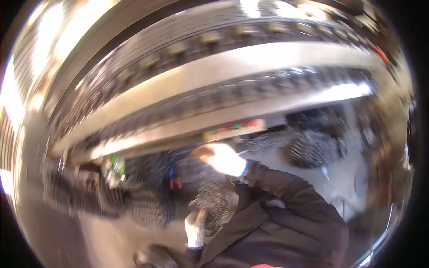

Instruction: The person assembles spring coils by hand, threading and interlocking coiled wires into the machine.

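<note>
A white glove covers my left hand (195, 228), low in the middle of the picture. Its fingers close on the edge of a bundle of dark metal chain (212, 201), with the thumb lying over the links. Above and to the right, my right hand (223, 160) reaches leftward, bright and overexposed, with a blue band at the wrist. Motion blur smears its fingers, and I see nothing clear in them. It hovers near dark chain-like heaps (156, 172) below the machine rail.
Long pale rails (250, 62) with rows of chain-like parts cross the upper half. A narrow tray (237, 130) with red and green pieces sits under the lower rail. More dark chain heaps (317, 149) lie at the right, others (147, 207) at the left near a green item (118, 165).
</note>
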Motion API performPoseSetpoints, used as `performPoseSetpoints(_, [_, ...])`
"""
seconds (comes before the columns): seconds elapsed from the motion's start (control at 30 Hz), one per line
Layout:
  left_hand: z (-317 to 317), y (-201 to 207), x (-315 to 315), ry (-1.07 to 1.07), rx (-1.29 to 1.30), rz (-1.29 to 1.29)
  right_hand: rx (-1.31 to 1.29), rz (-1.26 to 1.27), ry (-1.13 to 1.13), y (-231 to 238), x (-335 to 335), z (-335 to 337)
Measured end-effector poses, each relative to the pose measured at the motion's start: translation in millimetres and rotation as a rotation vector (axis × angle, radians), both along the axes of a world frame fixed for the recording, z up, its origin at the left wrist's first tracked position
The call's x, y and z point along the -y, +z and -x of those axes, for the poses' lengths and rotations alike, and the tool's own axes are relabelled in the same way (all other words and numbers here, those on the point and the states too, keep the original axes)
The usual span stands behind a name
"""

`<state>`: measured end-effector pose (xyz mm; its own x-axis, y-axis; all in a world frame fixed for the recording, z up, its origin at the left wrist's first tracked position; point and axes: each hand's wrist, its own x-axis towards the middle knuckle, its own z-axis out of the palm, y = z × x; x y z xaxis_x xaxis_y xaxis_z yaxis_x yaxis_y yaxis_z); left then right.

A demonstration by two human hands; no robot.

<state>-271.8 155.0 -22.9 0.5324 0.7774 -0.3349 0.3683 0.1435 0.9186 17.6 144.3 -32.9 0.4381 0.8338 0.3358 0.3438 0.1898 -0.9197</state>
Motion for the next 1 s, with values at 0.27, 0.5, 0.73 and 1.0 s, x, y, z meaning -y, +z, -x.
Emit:
performPoseSetpoints(0.27, [45.9, -4.6, -88.3, 0.238, -0.139, -0.111, -0.373, 0.054, 0.316, 14.0, -190.3, 20.0])
performPoseSetpoints(0.5, [74.1, 9.9, -167.8, 0.403, -0.261, 0.028, 0.745, -0.054, -0.473, -16.8, -357.3, 25.9])
performPoseSetpoints(0.73, [129.1, -14.8, -242.9, 0.380, -0.120, 0.080, 1.352, 0.039, -0.674, -21.0, -400.0, 2.9])
performPoseSetpoints(1.0, [233.9, 9.5, -334.5, 0.174, -0.187, -0.099, 1.130, 0.116, -0.761, -40.3, -408.1, -1.6])
